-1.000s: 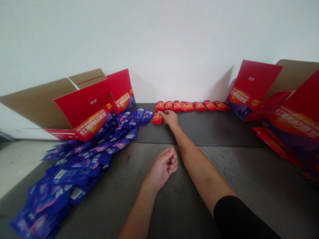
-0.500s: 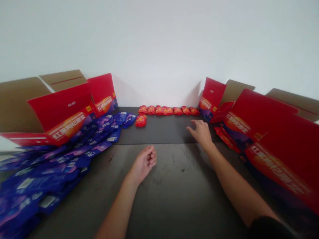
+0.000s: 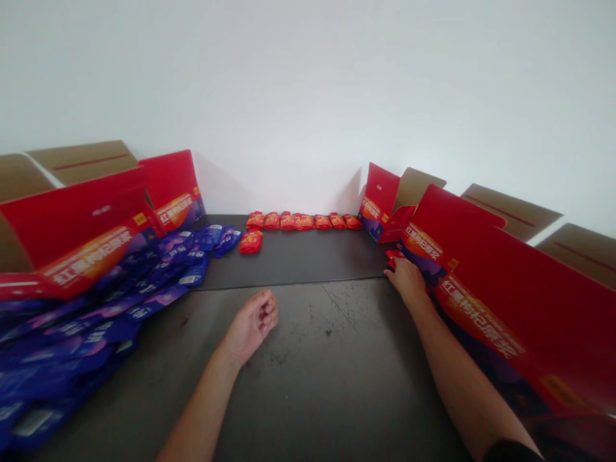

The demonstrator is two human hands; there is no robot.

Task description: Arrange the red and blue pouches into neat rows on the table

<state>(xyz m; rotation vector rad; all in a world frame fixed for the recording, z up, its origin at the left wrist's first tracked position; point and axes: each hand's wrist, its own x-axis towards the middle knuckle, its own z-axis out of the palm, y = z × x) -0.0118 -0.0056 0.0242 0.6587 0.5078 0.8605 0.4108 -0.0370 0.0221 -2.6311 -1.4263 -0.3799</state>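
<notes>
Over the middle of the table, my left hand [image 3: 253, 325] hovers with its fingers curled in and nothing visible in them. My right hand [image 3: 408, 281] is at the foot of the red carton on the right, over some red packets [image 3: 392, 255]. Its thumb stands apart, and the other fingers are partly hidden against the packets. At the back runs a row of small red packets [image 3: 304, 222]. One more red packet [image 3: 251, 242] lies in front of the row's left end.
A large heap of blue packets [image 3: 144, 282] covers the left side of the table [image 3: 308, 378]. Open red cartons stand behind it [image 3: 91, 237] and along the right [image 3: 520, 301]. Smaller upright red cartons flank the row at left [image 3: 171, 186] and right [image 3: 380, 199]. A white wall is behind.
My right hand has moved right and down from above the table onto the red packets by the carton. My left hand stays curled. The view has turned to the right.
</notes>
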